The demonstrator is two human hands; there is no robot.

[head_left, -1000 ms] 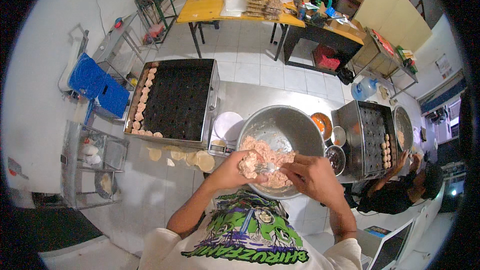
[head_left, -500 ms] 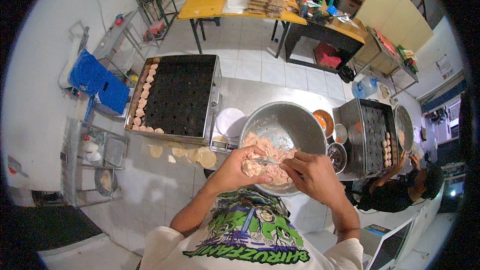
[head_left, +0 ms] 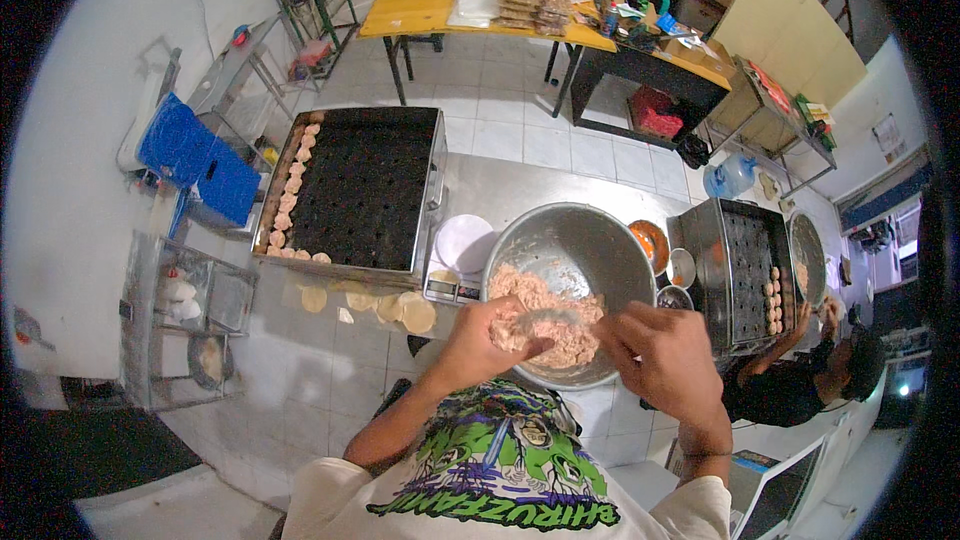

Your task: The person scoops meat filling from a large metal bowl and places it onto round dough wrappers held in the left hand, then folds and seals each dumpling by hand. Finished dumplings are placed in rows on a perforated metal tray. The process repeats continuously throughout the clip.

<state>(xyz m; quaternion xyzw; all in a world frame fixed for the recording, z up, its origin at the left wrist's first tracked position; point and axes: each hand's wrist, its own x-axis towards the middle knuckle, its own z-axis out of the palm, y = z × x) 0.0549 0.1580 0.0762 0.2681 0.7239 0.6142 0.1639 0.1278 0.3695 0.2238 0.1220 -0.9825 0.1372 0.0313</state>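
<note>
A large metal bowl (head_left: pixel 612 250) stands before me with pale pink minced filling (head_left: pixel 522 288) in it. Over its near left rim, my left hand (head_left: pixel 468 345) cups a filled dumpling (head_left: pixel 507 330), mostly hidden by my fingers. My right hand (head_left: pixel 668 360) is closed around the handle of a metal utensil, a spoon or small spatula (head_left: pixel 553 318), blurred by motion. Its blade is beside the dumpling, above the filling. To the left, a square dark steamer tray (head_left: pixel 370 180) bears dumplings (head_left: pixel 288 202) along its left and near edges.
Round wrappers (head_left: pixel 405 312) lie near the left tray, by a scale with a white round plate (head_left: pixel 464 244). Small bowls (head_left: pixel 650 244) stand right of the big bowl. Farther right are another dumpling tray (head_left: pixel 738 260) and a co-worker (head_left: pixel 790 370). A yellow table (head_left: pixel 425 8) stands beyond.
My right hand has moved right and slightly down, drawing the utensil away from the dumpling. My left hand stays near the same place, still around the dumpling.
</note>
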